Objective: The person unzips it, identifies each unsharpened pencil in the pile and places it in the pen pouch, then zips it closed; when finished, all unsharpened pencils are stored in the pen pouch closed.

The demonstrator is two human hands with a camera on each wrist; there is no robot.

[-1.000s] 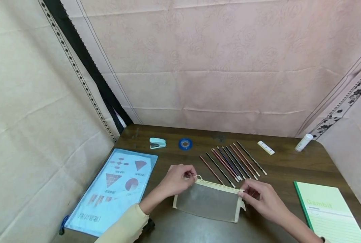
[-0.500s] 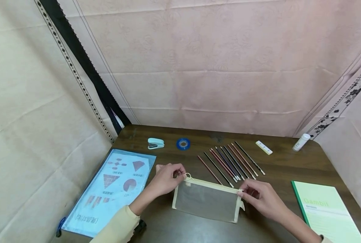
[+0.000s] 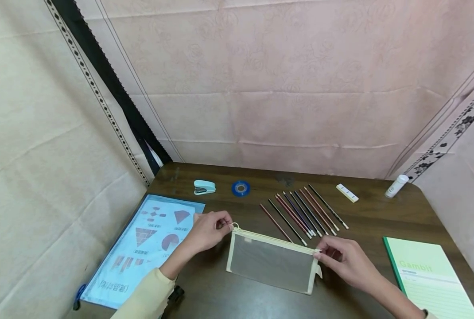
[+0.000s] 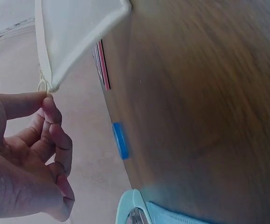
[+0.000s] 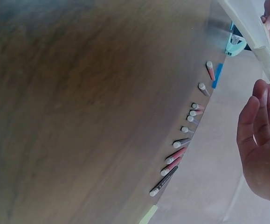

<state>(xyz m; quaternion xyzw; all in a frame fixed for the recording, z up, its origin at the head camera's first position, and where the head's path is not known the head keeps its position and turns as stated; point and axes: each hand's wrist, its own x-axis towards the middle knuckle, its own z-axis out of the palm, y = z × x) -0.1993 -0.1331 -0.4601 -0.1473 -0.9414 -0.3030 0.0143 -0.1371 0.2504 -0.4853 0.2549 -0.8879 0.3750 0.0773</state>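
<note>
A mesh zip pouch [image 3: 273, 261] with cream edging is held up above the table, its long zip edge on top. At the pouch's top left corner my left hand [image 3: 210, 230] pinches the ring-shaped zip pull [image 4: 42, 86] between thumb and fingertips. The opposite top corner is pinched by my right hand [image 3: 346, 261], and a small fabric tab hangs just below it. Behind the pouch lies a row of several pencils [image 3: 301, 212] in dark and reddish colours, white tips toward me.
A blue-edged document pouch [image 3: 141, 252] lies left, a green notepad [image 3: 432, 270] right. Toward the back are a light blue stapler [image 3: 204, 187], blue tape roll [image 3: 241, 188], white eraser-like block [image 3: 347, 193] and white glue-stick-like tube [image 3: 396, 186]. Cloth hangs behind the table [image 3: 364, 215].
My left hand has slid the zip pull leftward along the pouch's top edge to its left corner. My right hand keeps its pinch at nearly the same spot.
</note>
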